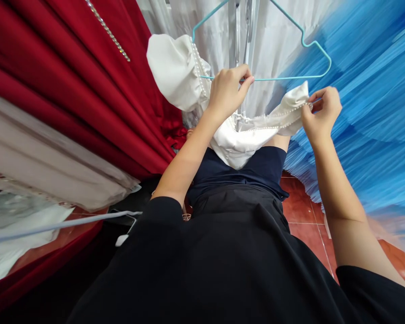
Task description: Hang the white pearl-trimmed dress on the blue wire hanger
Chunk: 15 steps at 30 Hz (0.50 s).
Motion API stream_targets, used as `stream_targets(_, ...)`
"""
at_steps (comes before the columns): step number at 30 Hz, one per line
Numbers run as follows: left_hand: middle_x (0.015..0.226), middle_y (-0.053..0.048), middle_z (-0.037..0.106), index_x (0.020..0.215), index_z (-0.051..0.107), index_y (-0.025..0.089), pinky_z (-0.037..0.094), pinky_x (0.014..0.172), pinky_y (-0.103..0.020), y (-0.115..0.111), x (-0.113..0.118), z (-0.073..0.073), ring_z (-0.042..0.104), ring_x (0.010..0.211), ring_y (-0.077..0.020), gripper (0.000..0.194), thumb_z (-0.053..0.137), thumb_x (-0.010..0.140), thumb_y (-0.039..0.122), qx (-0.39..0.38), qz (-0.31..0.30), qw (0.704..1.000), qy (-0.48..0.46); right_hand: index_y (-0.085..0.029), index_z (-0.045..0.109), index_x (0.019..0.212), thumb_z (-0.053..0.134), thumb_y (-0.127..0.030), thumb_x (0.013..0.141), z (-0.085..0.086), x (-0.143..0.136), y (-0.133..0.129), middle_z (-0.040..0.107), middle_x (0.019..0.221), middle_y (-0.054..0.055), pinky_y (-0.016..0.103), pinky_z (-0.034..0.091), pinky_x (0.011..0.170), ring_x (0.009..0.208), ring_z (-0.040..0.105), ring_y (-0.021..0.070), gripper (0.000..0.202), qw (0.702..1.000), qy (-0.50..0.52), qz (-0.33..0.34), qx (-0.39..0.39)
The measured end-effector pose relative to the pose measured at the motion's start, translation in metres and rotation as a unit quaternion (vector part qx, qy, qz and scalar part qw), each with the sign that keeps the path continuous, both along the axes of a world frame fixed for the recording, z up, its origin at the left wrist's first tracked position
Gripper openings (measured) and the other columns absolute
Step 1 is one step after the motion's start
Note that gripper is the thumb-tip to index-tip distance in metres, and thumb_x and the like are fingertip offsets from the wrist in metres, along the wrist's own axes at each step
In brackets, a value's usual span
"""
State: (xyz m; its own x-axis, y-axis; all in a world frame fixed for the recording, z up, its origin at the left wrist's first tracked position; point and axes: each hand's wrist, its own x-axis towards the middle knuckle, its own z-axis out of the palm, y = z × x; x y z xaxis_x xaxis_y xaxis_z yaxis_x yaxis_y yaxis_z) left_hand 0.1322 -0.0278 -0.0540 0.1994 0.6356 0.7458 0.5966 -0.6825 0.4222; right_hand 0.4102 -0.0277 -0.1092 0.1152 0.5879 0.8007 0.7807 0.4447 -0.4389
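Note:
A white dress (238, 144) trimmed with rows of small beads hangs partly on a turquoise hanger (283, 79). Its puffy left sleeve (173, 69) covers the hanger's left end, while the hanger's right shoulder is bare. My left hand (227, 87) pinches the hanger's bottom bar near its middle, fingers closed. Over at the right, my right hand (322, 112) grips the beaded edge of the dress's other side, below and apart from the hanger's right end. The lower part of the dress sags between my hands, in front of my lap.
Red satin cloth (128, 103) and a pale sheer garment (54, 148) hang on the left. Blue tulle (374, 99) fills the right side. White drapery (273, 36) hangs behind a metal stand. A grey bar (87, 220) crosses the lower left above red floor tiles (307, 225).

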Motion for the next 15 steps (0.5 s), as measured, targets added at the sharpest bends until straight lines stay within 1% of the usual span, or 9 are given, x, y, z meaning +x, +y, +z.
stream_targets(2,0.075,0.002,0.067,0.076,0.060,0.031,0.035,0.071,-0.037,-0.002,0.001,0.001,0.056,0.070,-0.0231,0.020,0.053,0.094,0.027,-0.008,-0.007,1.000,-0.003,-0.024,0.052,0.078,0.054,-0.009,0.068,-0.006,0.010,0.002,0.057,0.088,0.000,0.029,0.040,0.065,0.062,0.046,0.0098,0.018,0.999,-0.019,0.006,-0.043)
stream_targets(3,0.075,0.001,0.067,0.076,0.060,0.031,0.035,0.072,-0.037,-0.002,0.001,0.001,0.056,0.070,-0.0233,0.020,0.052,0.094,0.027,-0.011,-0.011,1.000,-0.005,-0.023,0.053,0.078,0.054,-0.009,0.068,-0.006,0.014,0.004,0.058,0.086,0.000,0.029,0.041,0.065,0.063,0.048,0.0103,0.017,0.999,-0.018,0.009,-0.050)
stream_targets(5,0.075,0.001,0.067,0.076,0.060,0.030,0.034,0.072,-0.036,-0.004,0.001,0.003,0.056,0.071,-0.0229,0.020,0.052,0.094,0.027,-0.021,-0.012,1.000,-0.002,-0.022,0.054,0.076,0.056,-0.008,0.067,0.001,0.020,0.010,0.058,0.081,0.001,0.029,0.040,0.064,0.066,0.050,0.0118,0.017,1.000,0.003,0.001,-0.023)
stream_targets(7,0.074,0.002,0.066,0.077,0.060,0.028,0.035,0.072,-0.035,-0.004,0.001,0.004,0.057,0.072,-0.0216,0.018,0.054,0.094,0.026,-0.029,-0.004,1.000,0.005,-0.021,0.053,0.074,0.057,-0.005,0.066,0.016,0.024,0.019,0.056,0.077,0.001,0.027,0.038,0.061,0.067,0.051,0.0125,0.018,0.999,0.033,-0.018,0.033)
stream_targets(9,0.073,0.002,0.067,0.078,0.061,0.027,0.035,0.072,-0.034,-0.004,0.000,0.004,0.058,0.074,-0.0206,0.016,0.055,0.093,0.025,-0.031,-0.001,0.999,0.012,-0.021,0.051,0.071,0.056,-0.002,0.063,0.036,0.025,0.029,0.054,0.073,0.000,0.026,0.034,0.058,0.066,0.050,0.0121,0.021,0.994,0.057,-0.040,0.090)
stream_targets(11,0.073,0.003,0.067,0.078,0.061,0.027,0.035,0.070,-0.033,-0.004,-0.001,0.004,0.058,0.075,-0.0210,0.016,0.056,0.093,0.025,-0.027,-0.001,1.000,0.015,-0.021,0.047,0.066,0.055,0.001,0.061,0.057,0.022,0.039,0.050,0.068,0.000,0.026,0.030,0.055,0.062,0.046,0.0108,0.023,0.987,0.076,-0.045,0.132)
stream_targets(13,0.074,0.002,0.067,0.077,0.060,0.028,0.033,0.069,-0.034,-0.004,-0.002,0.003,0.057,0.073,-0.0222,0.017,0.056,0.093,0.026,-0.025,0.006,1.000,0.015,-0.021,0.044,0.064,0.054,0.002,0.060,0.074,0.016,0.046,0.046,0.065,-0.001,0.026,0.026,0.052,0.058,0.040,0.0095,0.025,0.983,0.087,-0.017,0.163)
stream_targets(15,0.073,0.002,0.067,0.077,0.059,0.029,0.032,0.068,-0.034,-0.005,-0.002,0.002,0.056,0.070,-0.0224,0.017,0.056,0.093,0.026,-0.028,0.015,0.999,0.017,-0.021,0.044,0.064,0.051,0.002,0.059,0.085,0.008,0.050,0.044,0.064,-0.002,0.026,0.023,0.050,0.056,0.036,0.0087,0.025,0.980,0.073,0.032,0.185)
